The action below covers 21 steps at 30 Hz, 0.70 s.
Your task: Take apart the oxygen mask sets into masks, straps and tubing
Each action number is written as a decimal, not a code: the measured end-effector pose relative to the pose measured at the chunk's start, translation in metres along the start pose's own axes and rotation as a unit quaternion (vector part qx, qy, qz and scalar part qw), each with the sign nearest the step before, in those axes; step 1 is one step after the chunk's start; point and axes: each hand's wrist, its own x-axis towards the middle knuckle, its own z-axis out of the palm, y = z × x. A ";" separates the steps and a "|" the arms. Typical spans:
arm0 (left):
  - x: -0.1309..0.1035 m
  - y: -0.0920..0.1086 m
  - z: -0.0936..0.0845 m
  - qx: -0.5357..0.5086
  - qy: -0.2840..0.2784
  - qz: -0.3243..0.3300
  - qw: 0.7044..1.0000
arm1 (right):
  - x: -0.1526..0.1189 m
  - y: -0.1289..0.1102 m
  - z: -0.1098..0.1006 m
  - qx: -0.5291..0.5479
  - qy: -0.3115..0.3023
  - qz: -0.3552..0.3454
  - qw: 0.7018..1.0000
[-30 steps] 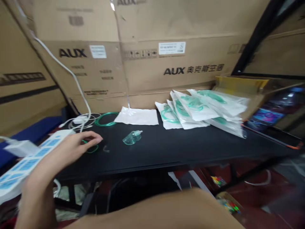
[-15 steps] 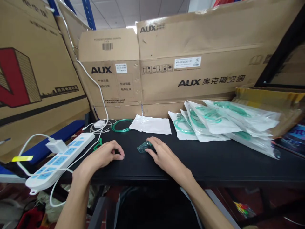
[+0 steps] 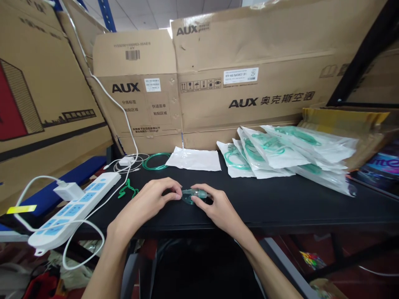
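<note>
A clear green-tinted face mask (image 3: 188, 197) lies low over the black table in front of me. My right hand (image 3: 215, 204) has its thumb and fingers closed around the mask's connector end. Against the mask's narrow left tip, the thumb and fingertips of my left hand (image 3: 162, 196) are pinched together. Whether they grip the mask's edge or some small piece is hidden by the fingers. A green elastic strap (image 3: 127, 189) lies loose on the table, left of my left hand.
Coiled green tubing (image 3: 156, 167) and a flat white pouch (image 3: 193, 159) lie behind my hands. Several packed pouches (image 3: 271, 154) are piled at the right. A white power strip (image 3: 75, 211) with cables stands on the left. Cardboard panels (image 3: 205, 108) wall the table's back.
My left hand has moved right, from apart from the mask to its left tip. My right hand now holds the mask turned, with its connector showing. The whole view has shifted slightly.
</note>
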 end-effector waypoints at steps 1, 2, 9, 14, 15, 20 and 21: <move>0.001 0.000 0.001 0.001 -0.002 0.003 1.000 | 0.000 -0.001 0.000 0.006 0.001 0.002 1.000; 0.002 0.000 0.002 0.003 -0.003 0.006 1.000 | 0.000 -0.001 0.000 0.012 0.002 0.004 1.000; 0.003 0.002 0.003 0.001 0.005 0.031 1.000 | 0.000 -0.002 -0.002 0.039 0.006 0.016 0.999; 0.000 0.005 0.000 0.013 -0.009 0.047 0.999 | 0.000 -0.001 -0.001 0.050 0.005 0.018 0.999; 0.000 0.006 0.001 0.017 -0.009 0.047 0.999 | 0.000 -0.001 -0.001 0.053 0.002 0.017 0.998; 0.001 0.006 0.006 0.016 -0.007 0.018 1.000 | -0.001 -0.003 -0.003 0.064 -0.015 0.009 0.998; 0.001 0.006 0.006 0.014 -0.008 0.006 1.000 | -0.001 -0.004 -0.003 0.065 -0.019 0.009 0.998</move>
